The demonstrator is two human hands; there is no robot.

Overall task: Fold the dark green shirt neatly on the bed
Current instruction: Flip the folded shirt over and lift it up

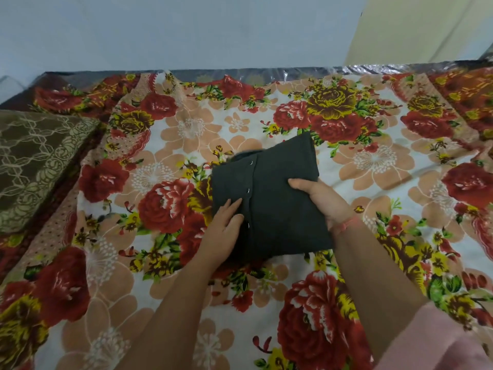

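The bed (373,166), spread with a flowered sheet, gives a soft, yielding base, so any pressing should be broad and gentle rather than a hard push that sinks the bundle and wrinkles it. A brown patterned pillow (34,161) lies at the bed's left end, well apart from the work. The shirt (272,198) sits near the middle of the bed, already a compact dark rectangle, front side up and turned a little askew to the bed's edge. By the look of it the folding is nearly done and the step in hand is the last squaring and flattening. The left hand (224,228) lies flat on the near left part of the shirt, fingers straight, its grip wide and holding nothing. It serves well as the anchor and should stay low while the other side is tidied. The right hand (320,201) has its grip closed on the shirt's right edge, thumb on top, the fingers out of sight beneath, apparently tucked under the fold. Draw that edge out evenly and lay it down without lifting the whole stack. The buttons (251,162) run in a line down the front – keep that line straight as a guide – and smooth outward from it.
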